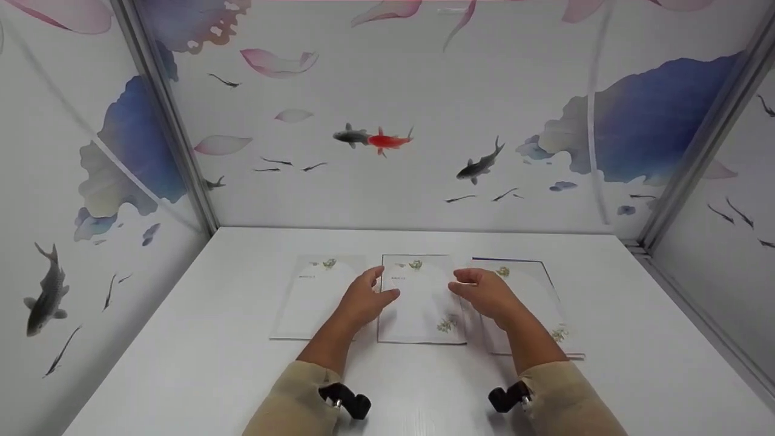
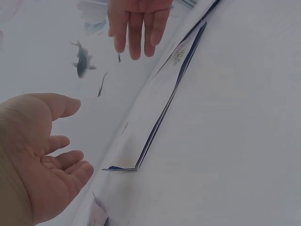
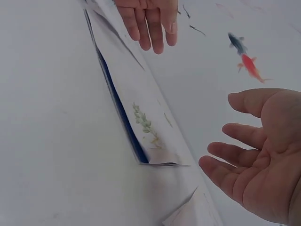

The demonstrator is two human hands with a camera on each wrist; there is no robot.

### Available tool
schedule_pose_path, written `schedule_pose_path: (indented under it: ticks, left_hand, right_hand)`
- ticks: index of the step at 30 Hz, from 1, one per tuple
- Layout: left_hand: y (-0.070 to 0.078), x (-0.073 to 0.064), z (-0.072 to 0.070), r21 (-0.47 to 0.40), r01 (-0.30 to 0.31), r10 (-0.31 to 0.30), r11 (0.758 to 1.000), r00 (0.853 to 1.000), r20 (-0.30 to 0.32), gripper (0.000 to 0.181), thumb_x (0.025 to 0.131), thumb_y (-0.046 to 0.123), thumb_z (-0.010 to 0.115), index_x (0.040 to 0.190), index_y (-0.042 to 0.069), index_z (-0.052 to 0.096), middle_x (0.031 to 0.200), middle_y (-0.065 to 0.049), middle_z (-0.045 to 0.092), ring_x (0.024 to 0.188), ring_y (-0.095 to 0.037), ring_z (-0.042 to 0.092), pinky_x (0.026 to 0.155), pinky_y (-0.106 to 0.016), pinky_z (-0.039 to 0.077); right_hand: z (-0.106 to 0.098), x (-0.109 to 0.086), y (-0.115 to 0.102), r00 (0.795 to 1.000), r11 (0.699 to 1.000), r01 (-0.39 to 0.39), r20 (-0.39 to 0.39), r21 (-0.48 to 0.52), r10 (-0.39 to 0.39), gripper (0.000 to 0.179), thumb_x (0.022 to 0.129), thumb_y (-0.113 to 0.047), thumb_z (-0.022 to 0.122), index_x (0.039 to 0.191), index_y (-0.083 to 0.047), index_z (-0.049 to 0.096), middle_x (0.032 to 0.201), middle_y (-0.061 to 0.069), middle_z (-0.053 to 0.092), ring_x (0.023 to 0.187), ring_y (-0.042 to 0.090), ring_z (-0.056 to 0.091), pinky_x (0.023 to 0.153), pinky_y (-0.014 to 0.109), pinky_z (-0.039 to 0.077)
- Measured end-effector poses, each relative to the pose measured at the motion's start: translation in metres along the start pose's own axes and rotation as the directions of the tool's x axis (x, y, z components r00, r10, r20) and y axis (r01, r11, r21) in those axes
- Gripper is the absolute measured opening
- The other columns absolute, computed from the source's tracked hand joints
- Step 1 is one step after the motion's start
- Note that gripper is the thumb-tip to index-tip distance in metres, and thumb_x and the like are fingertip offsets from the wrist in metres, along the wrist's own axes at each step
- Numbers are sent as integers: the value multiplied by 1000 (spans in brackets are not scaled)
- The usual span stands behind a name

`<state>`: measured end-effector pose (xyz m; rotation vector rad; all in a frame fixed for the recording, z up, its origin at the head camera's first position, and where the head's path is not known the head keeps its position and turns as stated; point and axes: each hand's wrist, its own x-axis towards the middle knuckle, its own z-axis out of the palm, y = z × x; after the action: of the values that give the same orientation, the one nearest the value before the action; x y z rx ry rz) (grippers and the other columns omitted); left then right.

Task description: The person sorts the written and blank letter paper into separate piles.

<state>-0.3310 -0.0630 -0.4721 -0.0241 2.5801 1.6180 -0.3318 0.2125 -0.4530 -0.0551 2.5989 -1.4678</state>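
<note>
Three pale rectangular paper pads or booklets with small plant prints lie side by side in the head view. My left hand (image 1: 363, 297) hovers between the left pad (image 1: 303, 309) and the middle pad (image 1: 412, 306), its thumb over the middle one's left edge. On the other side, my right hand (image 1: 487, 293) is over the gap between the middle pad and the right pad (image 1: 527, 309). Both hands hold nothing, fingers loosely bent and palms facing each other. Dark blue shows under the top sheet of the middle pad (image 3: 136, 113) in the right wrist view.
A white table (image 1: 418, 387) carries the pads. White panels printed with fish, petals and blue leaves rise behind and on both sides, joined by metal posts (image 1: 175, 127). A blue edge (image 1: 502, 260) shows along the right pad's far side.
</note>
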Motion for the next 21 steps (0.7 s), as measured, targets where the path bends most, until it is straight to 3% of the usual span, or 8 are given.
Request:
schedule_pose_path:
  ticks: [5,13,17,21]
  left_hand:
    - [-5,2,4,42,23,-25,999,999,34,80,99,38,74,167,17,37,173,-11,40,163,-35,35,132,-55,33]
    - [-9,2,5,119,15,-21,993,998,57,83,98,39,74,167,15,36,173,-11,40,164,-33,32,134,-53,28]
    - [-8,-2,4,194,-25,2,981,993,118,82,98,41,75,166,15,38,173,-12,39,164,-34,32,134,-54,28]
    - [-8,-6,4,300,-104,39,948,976,214,82,97,44,75,165,12,41,173,-12,38,164,-34,31,135,-54,26]
  right_hand:
    - [6,3,7,999,994,-23,23,-106,26,67,102,-41,70,159,-11,51,165,18,50,155,41,45,125,61,41]
    - [13,3,8,997,984,-59,31,-169,65,71,101,-42,72,161,-13,48,164,21,50,155,42,45,125,62,41]
    - [17,1,6,996,969,-49,62,-241,66,71,100,-43,74,161,-16,50,166,20,48,158,42,41,127,64,36]
    - [21,0,6,992,941,-22,112,-338,63,73,97,-44,77,161,-21,50,173,13,40,163,41,31,131,65,27]
